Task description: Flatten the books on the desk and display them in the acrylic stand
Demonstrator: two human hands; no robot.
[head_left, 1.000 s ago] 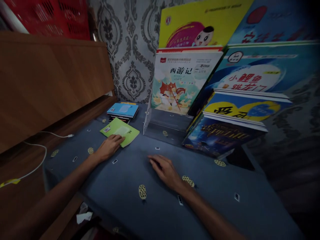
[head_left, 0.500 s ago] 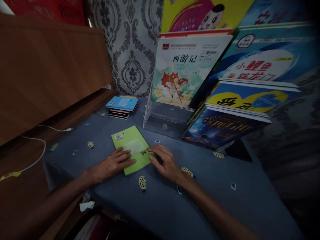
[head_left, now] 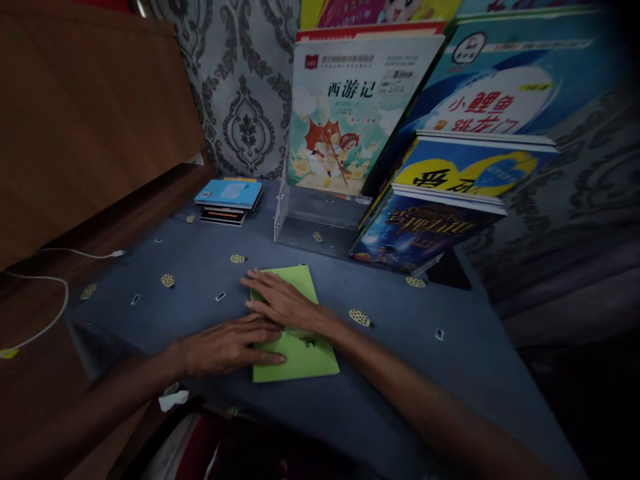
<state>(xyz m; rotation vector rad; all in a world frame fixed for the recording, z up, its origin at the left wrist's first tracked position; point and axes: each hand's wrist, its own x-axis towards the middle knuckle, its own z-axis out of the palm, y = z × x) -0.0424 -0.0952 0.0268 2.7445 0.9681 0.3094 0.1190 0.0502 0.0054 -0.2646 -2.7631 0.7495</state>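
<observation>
A thin green booklet (head_left: 310, 353) lies flat on the blue patterned tablecloth (head_left: 210, 273) in front of me. My left hand (head_left: 227, 345) rests flat on the booklet's left edge, fingers stretched out to the right. My right hand (head_left: 280, 300) lies across the booklet's upper half, fingers spread and pointing left, just above my left hand. Neither hand grips anything.
A small stack of books with a blue cover (head_left: 229, 199) sits at the back left. A clear acrylic stand (head_left: 315, 223) holds upright picture books (head_left: 350, 113), with more books (head_left: 440, 207) leaning to its right. A white cable (head_left: 60, 293) runs along the wooden ledge at left.
The green booklet has slid from near the blue stack toward me and turned. My right hand moved left onto it; my left hand came back along its left edge.
</observation>
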